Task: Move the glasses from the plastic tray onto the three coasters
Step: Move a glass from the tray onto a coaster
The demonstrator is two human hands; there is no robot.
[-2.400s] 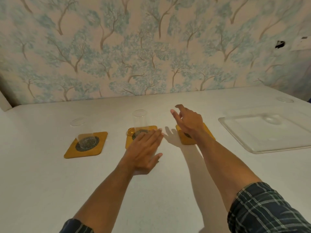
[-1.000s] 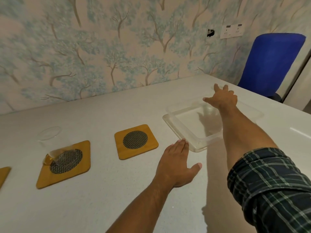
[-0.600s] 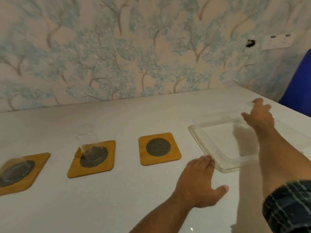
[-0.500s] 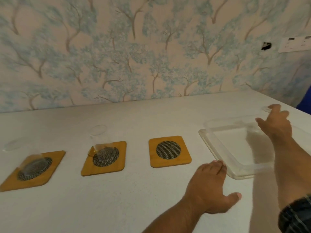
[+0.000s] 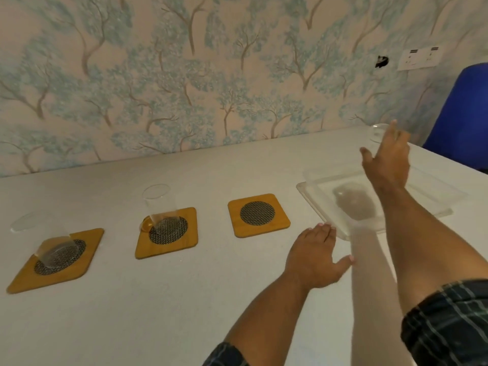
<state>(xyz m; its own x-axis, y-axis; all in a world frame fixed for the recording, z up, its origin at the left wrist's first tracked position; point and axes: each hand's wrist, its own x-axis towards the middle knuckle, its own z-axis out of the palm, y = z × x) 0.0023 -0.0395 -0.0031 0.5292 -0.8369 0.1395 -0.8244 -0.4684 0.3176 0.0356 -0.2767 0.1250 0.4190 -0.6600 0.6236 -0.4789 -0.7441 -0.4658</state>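
Room: tree-patterned wallpaper behind a white bench (image 5: 132, 326); blue chair (image 5: 462, 114) at 2 o'clock.
Change: the right hand (image 5: 385, 165), over the plastic tray (image 5: 317, 199) a moment ago, has lifted toward the third glass (image 5: 379, 133) at the tray's 12 o'clock end; fingers spread, holding nothing yet.
Meaning: likely the last pickup is about to start.
Left hand: left hand (image 5: 314, 256) flat and open on the bench at the tray's 7 o'clock corner, empty.
Tray: otherwise empty apart from that glass.
Coasters: left coaster (image 5: 87, 262) and middle coaster (image 5: 184, 247) each carry a glass; right coaster (image 5: 257, 213) is bare.
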